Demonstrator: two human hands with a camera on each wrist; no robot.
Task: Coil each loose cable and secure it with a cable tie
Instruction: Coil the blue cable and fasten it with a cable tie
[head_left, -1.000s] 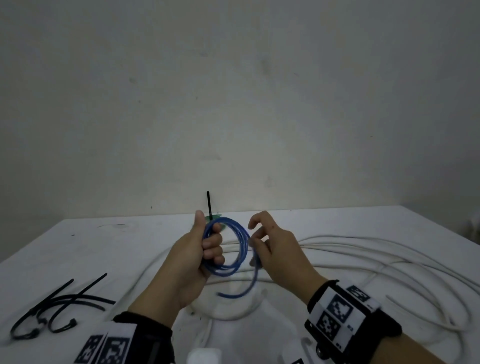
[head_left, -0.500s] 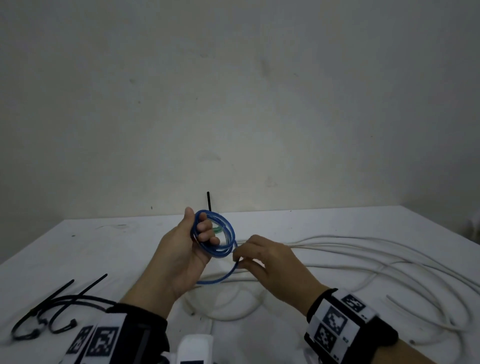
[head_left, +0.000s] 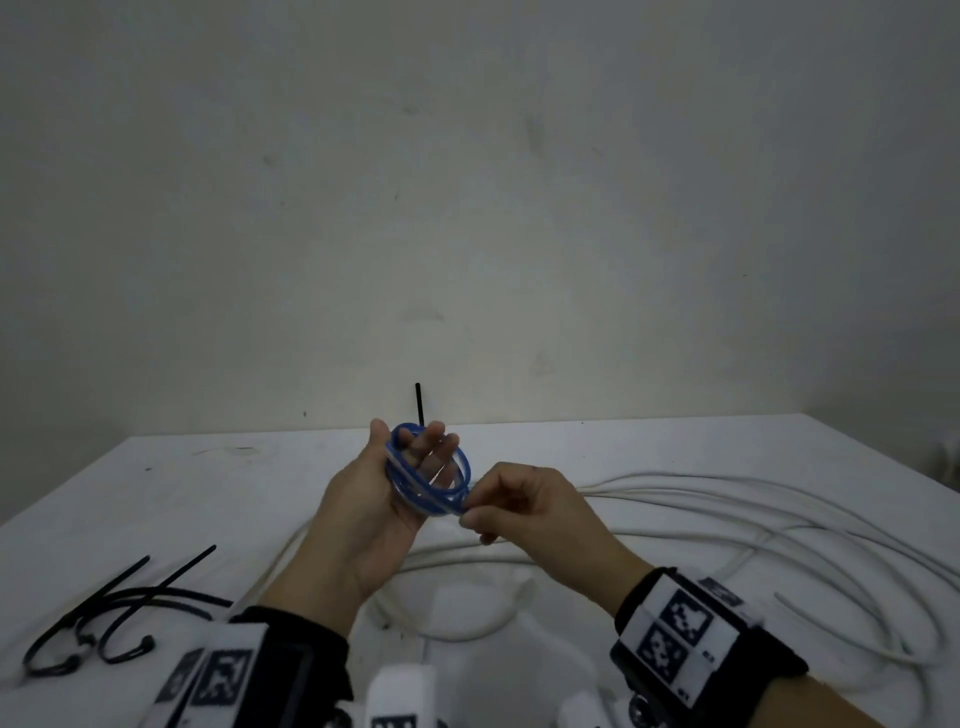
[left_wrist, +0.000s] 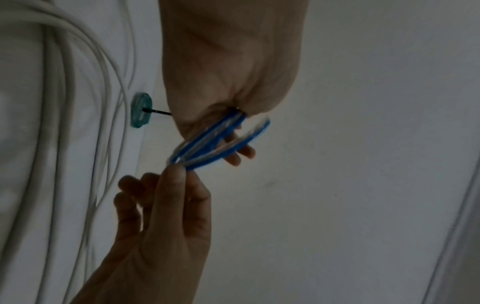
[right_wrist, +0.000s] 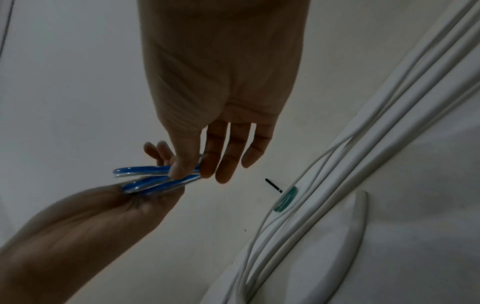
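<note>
Blue cable (head_left: 428, 480) sits coiled in your left hand (head_left: 374, 512), thumb clamping it, your right hand (head_left: 524, 512) pinching its near edge. Spare cable ties (head_left: 111, 608) lie on the desk (head_left: 675, 457), nearer your left hand.

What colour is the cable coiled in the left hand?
Blue with a pale, clear-looking stripe; the cable shows best in the left wrist view.

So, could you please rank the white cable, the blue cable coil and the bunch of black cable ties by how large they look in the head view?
1. white cable, sprawled widest.
2. black cable ties.
3. blue cable coil, smallest, though held nearer the camera.
</note>
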